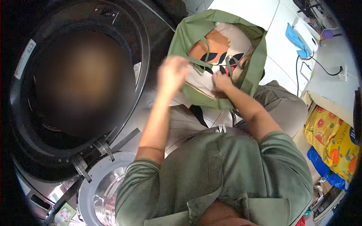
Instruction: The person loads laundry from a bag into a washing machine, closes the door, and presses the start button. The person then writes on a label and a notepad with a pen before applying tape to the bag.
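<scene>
Two hands over an open green bag (256, 56)

The bag sits on the tiled floor by the person's knees, near a black front-loading machine (142, 45), with patterned fabric (238, 35) inside. The right hand (223, 82) touches the contents; the left hand (172, 75), blurred, is at the rim. They are apart; whether either grips cannot be told.

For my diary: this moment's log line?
left hand: blurred, at green bag; right hand: at patterned fabric inside; washer door: open
</scene>
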`<state>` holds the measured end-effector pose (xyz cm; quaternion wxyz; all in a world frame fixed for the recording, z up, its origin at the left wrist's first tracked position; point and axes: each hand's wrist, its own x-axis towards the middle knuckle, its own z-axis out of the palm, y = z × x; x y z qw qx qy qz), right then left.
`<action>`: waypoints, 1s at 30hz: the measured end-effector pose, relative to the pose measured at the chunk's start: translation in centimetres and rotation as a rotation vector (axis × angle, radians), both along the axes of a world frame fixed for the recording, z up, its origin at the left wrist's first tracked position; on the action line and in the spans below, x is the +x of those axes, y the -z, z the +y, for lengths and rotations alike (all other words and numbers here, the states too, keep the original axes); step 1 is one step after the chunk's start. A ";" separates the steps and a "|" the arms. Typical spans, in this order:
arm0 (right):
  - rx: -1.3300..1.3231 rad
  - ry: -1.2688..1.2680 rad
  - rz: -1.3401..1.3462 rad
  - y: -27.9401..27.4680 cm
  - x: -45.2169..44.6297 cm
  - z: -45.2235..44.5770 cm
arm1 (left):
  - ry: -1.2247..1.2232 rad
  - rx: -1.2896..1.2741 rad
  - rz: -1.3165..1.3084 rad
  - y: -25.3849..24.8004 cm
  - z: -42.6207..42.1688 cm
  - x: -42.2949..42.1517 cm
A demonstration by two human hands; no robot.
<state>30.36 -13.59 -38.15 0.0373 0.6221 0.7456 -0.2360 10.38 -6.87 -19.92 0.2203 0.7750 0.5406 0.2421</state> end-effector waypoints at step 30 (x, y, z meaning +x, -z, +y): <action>0.019 0.735 1.157 -18.9 13.8 5.2 | -0.234 -0.028 -1.145 -14.9 2.2 0.7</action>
